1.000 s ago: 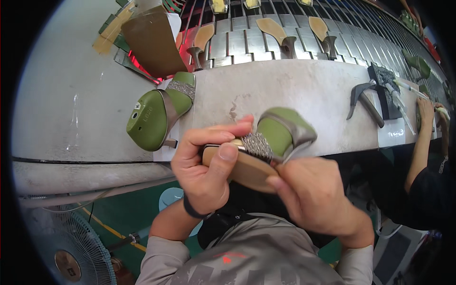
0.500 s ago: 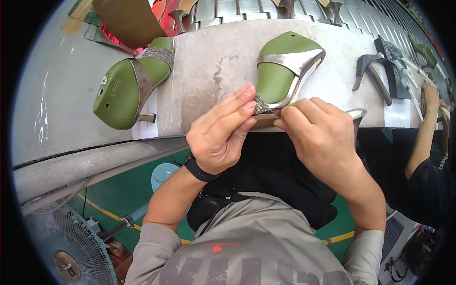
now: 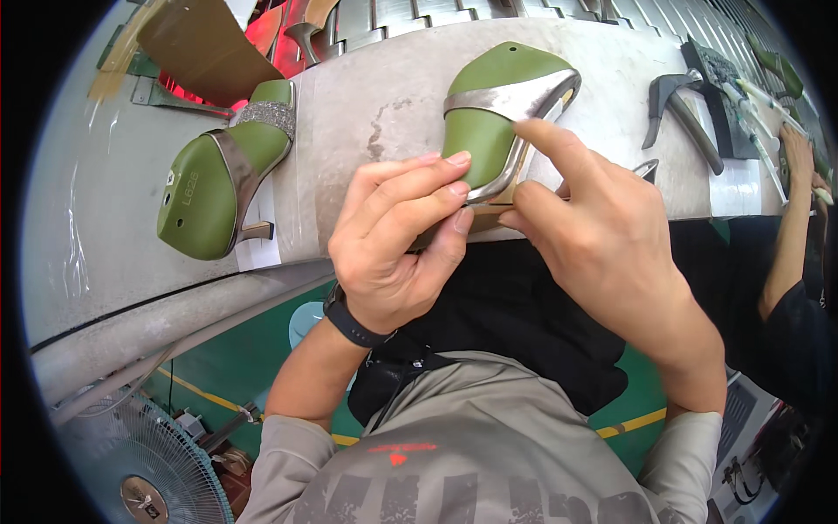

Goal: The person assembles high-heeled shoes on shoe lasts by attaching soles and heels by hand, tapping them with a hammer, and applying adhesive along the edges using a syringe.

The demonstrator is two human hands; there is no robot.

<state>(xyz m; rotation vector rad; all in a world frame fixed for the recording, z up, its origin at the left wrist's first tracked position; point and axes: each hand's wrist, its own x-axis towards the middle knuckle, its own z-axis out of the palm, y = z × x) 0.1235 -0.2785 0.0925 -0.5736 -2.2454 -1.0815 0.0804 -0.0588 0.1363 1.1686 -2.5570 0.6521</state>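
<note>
A high-heeled sandal (image 3: pixel 507 94) with a silver front strap is fitted on a green last (image 3: pixel 476 144) at the near edge of the bench. My left hand (image 3: pixel 393 227) grips its rear end, fingers pressed together over the last and thumb beneath. That hand hides the glittery ankle strap. From the right, my right hand (image 3: pixel 602 214) holds the side of the sandal, index finger at the silver edging and thumb low by the heel area. The heel is mostly hidden. Further left, a matching sandal (image 3: pixel 237 162) lies on its own green last, its glittery strap in view.
A hammer (image 3: pixel 681 122) lies to the right beside a dark block (image 3: pixel 711 100) and thin tubes. Past them reaches a co-worker's arm (image 3: pixel 786 236). Slatted metal conveyor (image 3: pixel 419 17) runs behind the bench (image 3: pixel 349 122). A fan (image 3: pixel 144 463) stands low on the left.
My right index finger has moved up from the rear strap to the sandal's side near the front strap. My left fingers now cover the glittery strap. The view has shifted slightly.
</note>
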